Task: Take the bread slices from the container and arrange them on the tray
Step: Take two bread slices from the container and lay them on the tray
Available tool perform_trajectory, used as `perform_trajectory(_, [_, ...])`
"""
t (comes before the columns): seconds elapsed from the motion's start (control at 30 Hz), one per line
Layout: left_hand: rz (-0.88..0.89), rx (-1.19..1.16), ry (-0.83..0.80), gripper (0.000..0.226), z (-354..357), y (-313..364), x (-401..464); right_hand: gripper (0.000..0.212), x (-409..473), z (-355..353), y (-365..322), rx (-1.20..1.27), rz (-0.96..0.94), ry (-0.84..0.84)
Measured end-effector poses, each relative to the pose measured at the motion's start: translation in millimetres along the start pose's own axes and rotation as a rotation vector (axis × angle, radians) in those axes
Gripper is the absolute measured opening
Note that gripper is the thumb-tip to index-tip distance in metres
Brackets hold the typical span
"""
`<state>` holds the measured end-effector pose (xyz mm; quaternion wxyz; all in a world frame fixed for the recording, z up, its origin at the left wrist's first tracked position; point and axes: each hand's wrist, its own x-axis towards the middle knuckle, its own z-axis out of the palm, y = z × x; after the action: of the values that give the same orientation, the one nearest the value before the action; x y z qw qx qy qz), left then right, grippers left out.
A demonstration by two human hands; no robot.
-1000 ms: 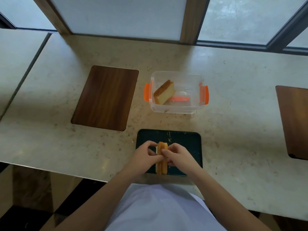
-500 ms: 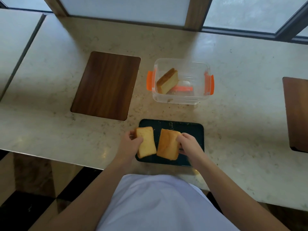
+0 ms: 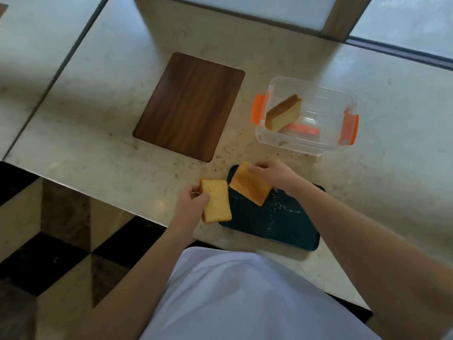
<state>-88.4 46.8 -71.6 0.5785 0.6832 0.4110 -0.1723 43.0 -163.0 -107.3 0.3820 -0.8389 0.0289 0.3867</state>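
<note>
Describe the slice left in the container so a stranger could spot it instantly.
On the marble counter, beyond the dark tray, sits a clear container with orange clips. The slice leans tilted at its left end. Unlike the two slices near the tray, no hand holds it.

No legible text, labels, brands, numbers or signs are showing anywhere in the head view.
</note>
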Motion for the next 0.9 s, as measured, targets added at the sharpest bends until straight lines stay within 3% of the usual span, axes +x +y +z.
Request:
perform_trajectory(0.17, [-0.028,-0.018,0.005,0.037,-9.0,-1.7,3.7,0.032,20.5,15.7,-17.5,-0.373,-0.082,-0.099])
perform_trajectory(0.33, [-0.032,-0.018,0.023,0.033,-13.6,1.6,9.9,0.031,12.1,20.9,-24.5,-0.704,-0.224,0.096])
perform_trajectory(0.47, [-0.039,-0.042,0.014,0.036,-14.0,1.1,15.1,0.047,-5.1,32.4,-9.2,-0.74,-0.293,0.208])
perform_trajectory(0.63, [-0.044,-0.073,0.011,0.034,-13.2,2.2,18.1,0.076,-28.4,55.7,12.8,-0.754,-0.269,0.226])
perform_trajectory(0.9, [-0.045,-0.063,-0.01,0.038,-17.5,4.5,21.3,0.066,-25.6,64.0,10.4,-0.802,-0.242,0.258])
